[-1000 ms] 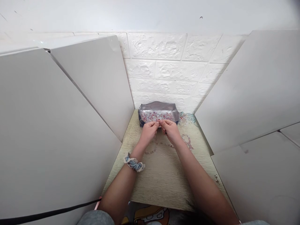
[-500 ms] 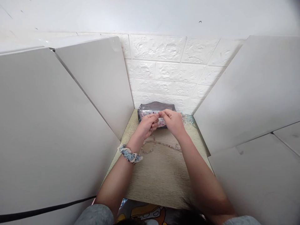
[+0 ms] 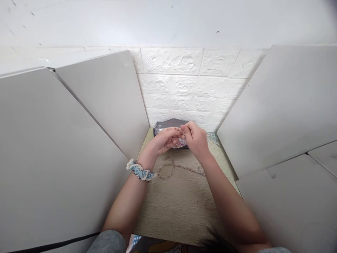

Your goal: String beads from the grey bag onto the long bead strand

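Bright, diffuse light, strongest toward the top, where the white wall [image 3: 170, 59] looks nearly washed out. The table [image 3: 176, 211] sits in softer, dimmer shade. Wide-angle distortion stretches the side panels [image 3: 102, 91] at the edges; the beads [image 3: 188, 169] appear soft, and the top right corner darkens.

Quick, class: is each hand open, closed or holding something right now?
Left hand: partly curled; whether it grips anything cannot be told.
Right hand: closed in a pinch; anything held cannot be made out.
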`<action>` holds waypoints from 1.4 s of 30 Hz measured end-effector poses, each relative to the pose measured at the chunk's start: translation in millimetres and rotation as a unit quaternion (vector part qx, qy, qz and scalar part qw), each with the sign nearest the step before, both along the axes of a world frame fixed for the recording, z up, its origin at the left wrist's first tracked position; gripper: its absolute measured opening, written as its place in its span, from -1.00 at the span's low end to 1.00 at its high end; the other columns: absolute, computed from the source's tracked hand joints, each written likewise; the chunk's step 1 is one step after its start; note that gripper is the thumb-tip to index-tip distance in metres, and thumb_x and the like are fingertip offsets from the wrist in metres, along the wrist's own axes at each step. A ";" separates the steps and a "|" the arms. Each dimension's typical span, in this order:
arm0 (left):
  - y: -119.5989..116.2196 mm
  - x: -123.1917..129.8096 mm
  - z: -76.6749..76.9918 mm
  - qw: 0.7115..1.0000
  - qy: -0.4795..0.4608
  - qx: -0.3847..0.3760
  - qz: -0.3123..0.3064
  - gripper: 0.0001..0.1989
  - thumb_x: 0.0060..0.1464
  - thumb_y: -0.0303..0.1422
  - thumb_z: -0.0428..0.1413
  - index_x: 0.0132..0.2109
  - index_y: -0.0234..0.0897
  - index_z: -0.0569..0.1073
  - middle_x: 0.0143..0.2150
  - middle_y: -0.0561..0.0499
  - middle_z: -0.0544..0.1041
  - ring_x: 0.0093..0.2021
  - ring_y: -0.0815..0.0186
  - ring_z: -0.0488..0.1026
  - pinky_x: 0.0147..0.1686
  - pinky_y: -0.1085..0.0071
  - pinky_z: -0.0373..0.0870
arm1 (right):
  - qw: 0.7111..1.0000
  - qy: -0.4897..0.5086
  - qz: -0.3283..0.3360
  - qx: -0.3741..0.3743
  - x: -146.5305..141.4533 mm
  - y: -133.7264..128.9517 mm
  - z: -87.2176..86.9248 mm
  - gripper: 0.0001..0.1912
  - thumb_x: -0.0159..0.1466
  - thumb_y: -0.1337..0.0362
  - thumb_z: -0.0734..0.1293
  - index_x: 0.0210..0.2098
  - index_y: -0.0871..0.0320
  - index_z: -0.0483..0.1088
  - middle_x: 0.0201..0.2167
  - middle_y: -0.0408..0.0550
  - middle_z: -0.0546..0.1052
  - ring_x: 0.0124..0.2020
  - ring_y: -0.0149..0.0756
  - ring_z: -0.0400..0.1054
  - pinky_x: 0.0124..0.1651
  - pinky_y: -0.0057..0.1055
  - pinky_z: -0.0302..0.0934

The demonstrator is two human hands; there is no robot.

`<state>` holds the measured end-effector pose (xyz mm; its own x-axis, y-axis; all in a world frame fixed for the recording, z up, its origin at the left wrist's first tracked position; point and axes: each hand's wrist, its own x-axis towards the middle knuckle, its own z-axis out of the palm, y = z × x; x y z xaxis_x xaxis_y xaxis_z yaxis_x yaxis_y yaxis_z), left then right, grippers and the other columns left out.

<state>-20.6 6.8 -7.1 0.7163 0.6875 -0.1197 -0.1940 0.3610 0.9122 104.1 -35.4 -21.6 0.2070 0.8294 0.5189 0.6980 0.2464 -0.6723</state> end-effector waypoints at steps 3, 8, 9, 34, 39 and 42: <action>-1.3 -1.7 4.2 0.999 0.036 0.020 -0.011 -0.88 -0.12 -0.37 0.07 -0.39 -0.36 0.37 -0.48 0.03 0.30 -0.61 0.58 0.16 -0.75 0.66 -0.10 | 1.000 -0.004 0.011 -0.009 0.5 -1.0 1.4 -0.68 0.20 0.06 0.06 -0.48 0.13 0.23 -0.62 -0.16 0.35 -0.59 -0.43 0.14 -0.48 -0.50 -0.11; -1.0 -4.3 6.5 0.994 0.081 0.071 -0.030 -0.77 -0.13 -0.25 0.11 -0.43 -0.37 0.35 -0.45 0.01 0.31 -0.61 0.60 0.12 -0.76 0.65 -0.17 | 1.000 0.010 0.023 -0.005 -0.3 -2.6 5.3 -0.68 0.21 0.07 0.05 -0.45 0.13 0.27 -0.65 -0.16 0.35 -0.59 -0.43 0.16 -0.46 -0.49 -0.05; -0.9 -4.3 6.6 0.993 0.079 0.079 -0.039 -0.76 -0.13 -0.25 0.10 -0.45 -0.38 0.34 -0.47 0.02 0.29 -0.61 0.60 0.10 -0.76 0.64 -0.18 | 0.999 0.024 0.028 -0.005 -0.7 -2.4 6.4 -0.67 0.21 0.08 0.05 -0.43 0.13 0.29 -0.66 -0.17 0.34 -0.59 -0.43 0.16 -0.46 -0.49 -0.04; -6.9 8.5 3.6 0.982 0.091 0.137 0.095 -0.80 -0.10 -0.24 0.04 -0.43 -0.31 0.29 -0.62 0.15 0.13 -0.67 0.58 0.05 -0.74 0.63 -0.09 | 0.990 0.071 0.041 -0.115 19.7 -6.9 23.6 -0.78 0.14 0.20 0.10 -0.45 0.17 0.29 -0.58 -0.18 0.31 -0.51 -0.44 0.14 -0.44 -0.49 -0.02; -9.0 6.8 6.2 0.973 0.065 0.158 0.154 -0.81 -0.09 -0.25 0.01 -0.42 -0.32 0.29 -0.40 0.02 0.39 -0.60 0.57 0.20 -0.73 0.63 -0.01 | 0.939 0.277 0.133 -0.153 17.0 -0.4 15.9 -0.82 0.13 0.17 0.15 -0.45 0.17 0.22 -0.70 -0.26 0.15 -0.67 -0.53 -0.02 -0.60 -0.54 -0.13; -10.0 6.5 8.7 0.970 0.066 0.171 0.161 -0.83 -0.08 -0.27 -0.01 -0.43 -0.32 0.28 -0.42 0.04 0.38 -0.62 0.58 0.18 -0.73 0.63 -0.03 | 0.877 0.402 0.200 -0.170 9.4 2.6 12.3 -0.81 0.12 0.19 0.18 -0.52 0.17 0.15 -0.72 -0.28 0.13 -0.71 -0.57 -0.06 -0.65 -0.59 -0.17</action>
